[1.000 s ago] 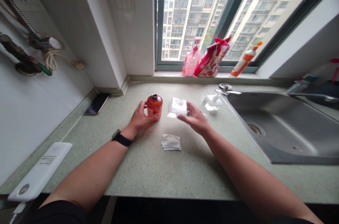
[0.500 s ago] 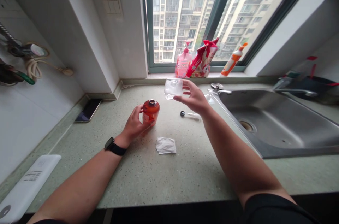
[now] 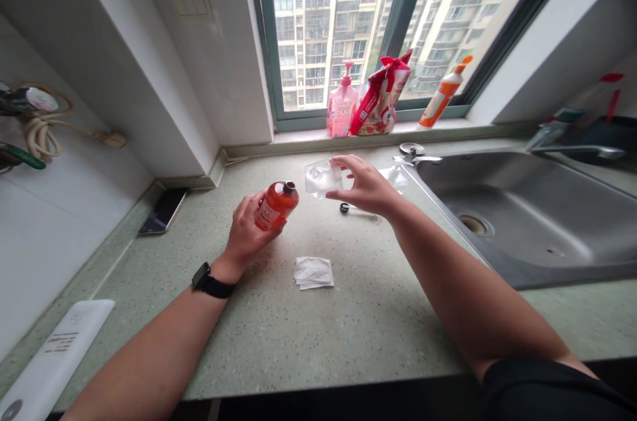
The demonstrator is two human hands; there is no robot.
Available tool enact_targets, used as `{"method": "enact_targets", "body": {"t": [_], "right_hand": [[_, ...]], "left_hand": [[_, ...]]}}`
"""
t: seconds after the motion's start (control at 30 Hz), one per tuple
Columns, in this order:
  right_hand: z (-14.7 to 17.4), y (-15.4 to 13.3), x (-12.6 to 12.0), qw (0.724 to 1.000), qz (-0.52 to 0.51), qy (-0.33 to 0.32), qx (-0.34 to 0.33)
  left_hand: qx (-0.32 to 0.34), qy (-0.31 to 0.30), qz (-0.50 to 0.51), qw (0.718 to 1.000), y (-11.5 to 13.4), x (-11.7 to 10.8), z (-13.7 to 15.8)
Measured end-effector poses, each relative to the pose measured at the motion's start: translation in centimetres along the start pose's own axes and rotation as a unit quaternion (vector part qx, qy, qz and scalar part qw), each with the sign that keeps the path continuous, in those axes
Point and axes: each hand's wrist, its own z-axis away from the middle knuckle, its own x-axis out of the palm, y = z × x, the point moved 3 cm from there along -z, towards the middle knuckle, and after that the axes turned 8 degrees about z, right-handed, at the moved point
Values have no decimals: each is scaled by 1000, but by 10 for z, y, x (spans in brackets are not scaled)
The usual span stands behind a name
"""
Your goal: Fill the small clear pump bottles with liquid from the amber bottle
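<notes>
at a speckled green counter [image 3: 279,348] below a kitchen window, a person holds a bottle in one hand and a clear vessel in the other. the left hand [image 3: 245,228] is wrapped around an amber bottle [image 3: 275,208], its label turned outward, its uncapped neck tipped to the right. across a narrow gap, the right hand [image 3: 365,185] pinches a clear square container [image 3: 318,180] between fingers and thumb at its right side, the round mouth tilted toward the person. bottle and container stand near each other but do not touch. whether any liquid sits in the container, i cannot tell from here.

below the right hand lies a slim piece with a round black end [image 3: 344,208]; a clear object [image 3: 397,175] by the sink is partly hidden behind the right arm. nearer the person, a folded white tissue [image 3: 313,273] rests flat on the counter. a dark phone [image 3: 163,212] lies by the left wall. on the sill, a pink pump bottle [image 3: 342,109], a red bag [image 3: 385,99] and a leaning orange bottle [image 3: 440,102] line up left of the steel sink [image 3: 537,222].
</notes>
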Motion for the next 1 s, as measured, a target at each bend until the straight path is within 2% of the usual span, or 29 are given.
{"method": "enact_targets", "body": {"t": [0.23, 0.53, 1.0], "right_hand": [[4, -10, -7, 998, 48, -44, -14], [6, -14, -9, 992, 100, -72, -6], [8, -31, -13, 986, 153, -63, -15]], "left_hand": [[2, -16, -56, 998, 6, -4, -1], [3, -31, -77, 997, 12, -2, 0], [6, -56, -66, 996, 16, 1, 2]]}}
